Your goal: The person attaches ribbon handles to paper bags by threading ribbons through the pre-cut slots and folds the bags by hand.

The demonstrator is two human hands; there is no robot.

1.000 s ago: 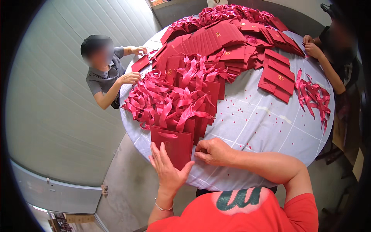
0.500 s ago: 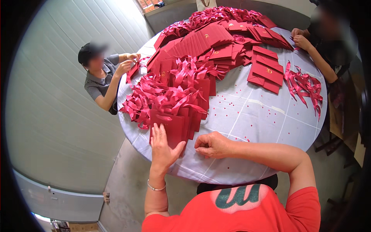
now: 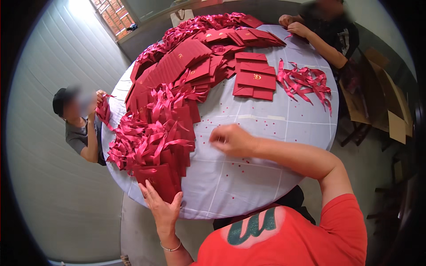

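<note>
My left hand [image 3: 160, 207] lies against the lower front of the nearest red gift bag [image 3: 155, 176], fingers stretched out and thumb spread to the side. That bag fronts a leaning row of red bags with glossy ribbon [image 3: 140, 141] bunched over their tops. To the right of the row my right hand [image 3: 231, 140] hovers over the cloth, its fingers curled inward. Its fingertips are slightly blurred, and anything between them cannot be made out. Small red dots [image 3: 240, 167] are scattered on the white tablecloth [image 3: 248, 190] around it.
Overlapping red bags [image 3: 177, 60] curve along the table's far left. A flat stack of bags [image 3: 254, 76] lies beside loose ribbons [image 3: 306, 84]. Co-workers stand at the left [image 3: 84, 137] and far right [image 3: 330, 37], hands raised. Cardboard boxes [image 3: 386, 97] stand to the right.
The whole view has shifted, with the table lower and further left. My right hand has moved away from the front bag, further over the cloth. My left hand stays on the bag.
</note>
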